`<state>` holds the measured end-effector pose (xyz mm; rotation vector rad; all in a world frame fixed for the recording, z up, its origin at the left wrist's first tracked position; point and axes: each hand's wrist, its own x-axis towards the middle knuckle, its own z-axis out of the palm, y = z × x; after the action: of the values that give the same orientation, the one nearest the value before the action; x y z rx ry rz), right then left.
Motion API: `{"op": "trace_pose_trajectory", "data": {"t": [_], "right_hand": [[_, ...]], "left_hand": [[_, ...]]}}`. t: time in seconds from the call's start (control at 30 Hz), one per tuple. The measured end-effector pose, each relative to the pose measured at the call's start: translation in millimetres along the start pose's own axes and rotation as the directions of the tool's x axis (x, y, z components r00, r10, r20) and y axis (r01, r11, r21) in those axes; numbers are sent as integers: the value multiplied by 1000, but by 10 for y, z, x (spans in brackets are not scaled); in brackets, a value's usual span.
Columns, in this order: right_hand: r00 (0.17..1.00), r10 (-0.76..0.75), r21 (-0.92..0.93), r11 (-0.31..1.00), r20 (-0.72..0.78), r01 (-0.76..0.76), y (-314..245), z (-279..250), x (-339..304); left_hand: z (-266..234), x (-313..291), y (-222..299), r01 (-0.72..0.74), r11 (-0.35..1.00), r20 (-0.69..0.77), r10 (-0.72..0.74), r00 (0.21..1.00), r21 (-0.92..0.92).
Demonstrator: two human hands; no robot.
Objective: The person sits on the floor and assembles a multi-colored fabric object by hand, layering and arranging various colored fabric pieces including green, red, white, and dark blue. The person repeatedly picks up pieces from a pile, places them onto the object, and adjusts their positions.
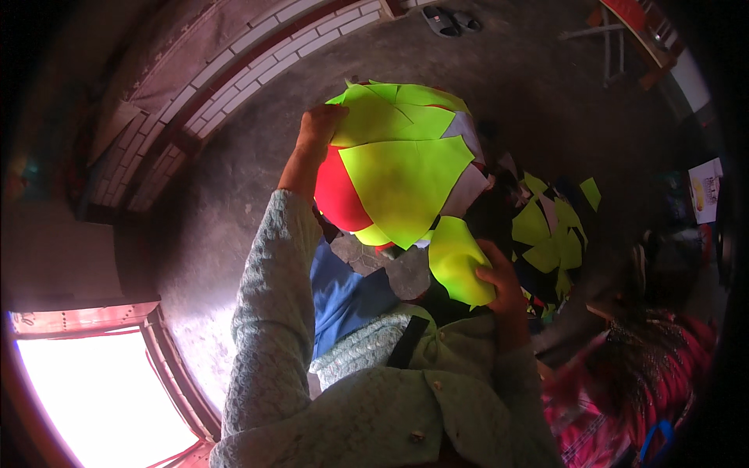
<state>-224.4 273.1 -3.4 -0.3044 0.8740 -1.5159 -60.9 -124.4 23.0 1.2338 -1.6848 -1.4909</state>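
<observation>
A heap of neon yellow-green fabric pieces (pixel 406 183) lies before me, with a red piece (pixel 341 191) and pale grey pieces (pixel 466 191) showing at its sides. My left hand (pixel 321 127) is closed at the heap's far left edge, pinching a yellow-green piece there; some fingertips are hidden. Closer to my body, my right hand (pixel 503 282) grips a separate yellow-green fabric piece (pixel 459 261), thumb on top. That piece is bent and hangs beside the heap's near right corner.
More yellow-green scraps (pixel 550 234) lie scattered on the dark floor to the right. A person in pink patterned clothing (pixel 632 382) sits at the lower right. Slippers (pixel 451 21) and a folding-legged stool (pixel 616 43) stand far off. A bright opening (pixel 101 398) is at the lower left.
</observation>
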Motion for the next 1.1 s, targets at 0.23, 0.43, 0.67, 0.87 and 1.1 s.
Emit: {"op": "trace_pose_trajectory", "data": {"t": [0.23,0.43,0.67,0.87,1.1], "right_hand": [[1000,28,49,998,12,-28,-17,-30,27],[1000,15,65,998,13,-15,11,-30,40],[1000,23,-8,1000,-2,-23,14,-6,32],[997,-70,-52,996,-14,69,71,-51,75],[987,-159,77,984,3,159,109,-84,69]], "left_hand": [[26,-234,183,40,995,-33,-37,999,94],[-57,-361,116,-4,995,27,2,1000,102],[-72,-401,-103,-183,952,-92,211,973,247],[170,-810,92,-341,758,-218,529,820,556],[692,-1889,-24,-91,986,478,147,866,-140]]}}
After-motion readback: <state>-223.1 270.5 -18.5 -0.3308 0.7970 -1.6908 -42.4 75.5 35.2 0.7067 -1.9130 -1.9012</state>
